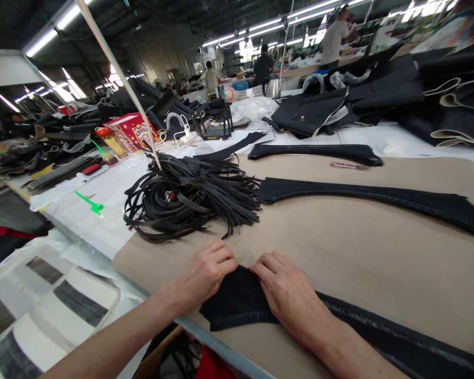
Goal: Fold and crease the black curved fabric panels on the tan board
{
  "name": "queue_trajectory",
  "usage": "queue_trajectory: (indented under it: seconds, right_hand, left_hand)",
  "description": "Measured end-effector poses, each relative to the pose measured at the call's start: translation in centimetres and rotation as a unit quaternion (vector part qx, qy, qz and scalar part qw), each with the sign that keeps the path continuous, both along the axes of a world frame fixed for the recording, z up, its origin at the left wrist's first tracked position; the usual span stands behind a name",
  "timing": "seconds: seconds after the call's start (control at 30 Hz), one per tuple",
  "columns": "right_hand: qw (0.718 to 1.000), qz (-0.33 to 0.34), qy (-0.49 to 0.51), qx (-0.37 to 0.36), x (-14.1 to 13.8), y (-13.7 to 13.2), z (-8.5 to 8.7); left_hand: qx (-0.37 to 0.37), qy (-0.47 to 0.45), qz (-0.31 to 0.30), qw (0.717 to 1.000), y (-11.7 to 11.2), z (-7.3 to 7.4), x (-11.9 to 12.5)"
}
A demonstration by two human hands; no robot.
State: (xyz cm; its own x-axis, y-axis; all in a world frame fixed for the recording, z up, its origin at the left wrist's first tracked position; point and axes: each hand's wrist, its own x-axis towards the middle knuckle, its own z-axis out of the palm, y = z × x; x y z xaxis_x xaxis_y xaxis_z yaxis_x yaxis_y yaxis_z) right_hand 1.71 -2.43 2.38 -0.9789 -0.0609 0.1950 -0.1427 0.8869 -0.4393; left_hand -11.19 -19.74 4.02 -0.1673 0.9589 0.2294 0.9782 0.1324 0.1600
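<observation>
My left hand (207, 271) and my right hand (286, 292) both rest on the near end of a long black fabric piece (237, 302) that lies along the front edge of the tan table top (339, 237). The fingers of each hand are curled and pinch the fabric's upper edge, close together. Just beyond my hands lies a tangled bundle of black strips (189, 197).
Two more long black pieces (379, 197) (316, 151) lie further back, with a pink pen (347, 166) between them. A red box (131, 131), a green tool (89, 202) and piles of dark fabric sit to the left and behind. Other people stand far off.
</observation>
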Motion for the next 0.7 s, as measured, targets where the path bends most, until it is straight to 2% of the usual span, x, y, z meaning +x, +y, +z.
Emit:
queue_trajectory:
  seconds: [0.23,0.37,0.47,0.6,0.7]
  right_hand:
    - [0.996,0.034,0.052,0.067,0.6,-0.2,-0.8]
    - [0.994,0.034,0.065,0.086,0.7,-0.2,-1.0]
    - [0.992,0.036,0.066,0.100,0.7,-0.2,-0.9]
    - [0.991,0.036,0.071,0.107,0.7,-0.2,-0.8]
    - [0.989,0.038,0.081,0.117,0.7,-0.3,-0.8]
  left_hand:
    - [0.003,0.126,-0.047,0.991,-0.6,-0.3,0.5]
    - [-0.008,0.128,-0.042,0.991,-2.0,-0.5,-0.6]
    - [0.009,0.132,-0.014,0.991,-3.1,-0.2,-1.2]
    - [0.087,0.070,0.055,0.992,-2.3,0.0,0.6]
    - [0.075,-0.020,0.039,0.996,-0.7,-0.7,2.7]
